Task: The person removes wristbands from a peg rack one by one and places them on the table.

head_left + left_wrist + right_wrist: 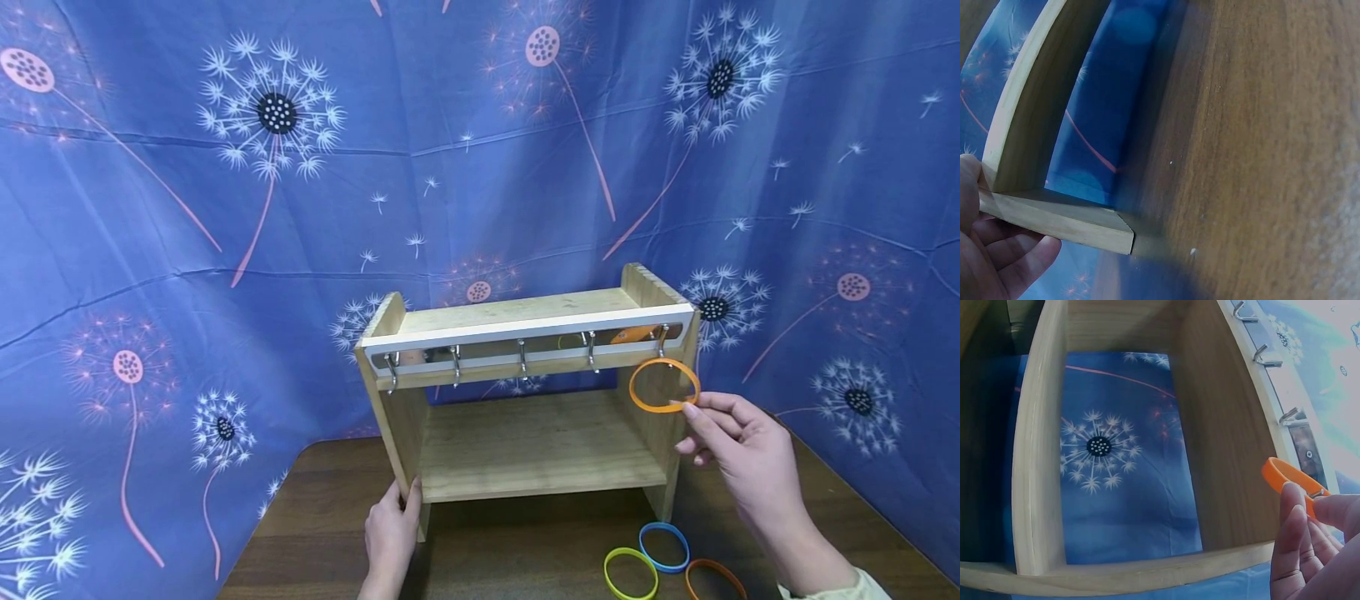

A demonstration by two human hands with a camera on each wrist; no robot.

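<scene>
An orange silicone wristband (pixel 664 409) is pinched between the thumb and fingers of my right hand (pixel 750 454). It sits at the rightmost hook (pixel 663 340) on the metal hook rail of a wooden shelf (pixel 540 442); whether it hangs on that hook I cannot tell. In the right wrist view the orange wristband (pixel 1282 472) is seen edge-on beside the rail. My left hand (pixel 393 533) grips the lower left side panel of the shelf, thumb in front. The left wrist view shows those fingers (pixel 1029 256) around the panel's edge.
Yellow-green (pixel 607 575), blue (pixel 685 560) and darker orange (pixel 716 565) wristbands lie on the brown wooden table (pixel 300 533) in front of the shelf's right end. Several metal hooks line the rail. A blue dandelion-print curtain (pixel 300 208) hangs behind.
</scene>
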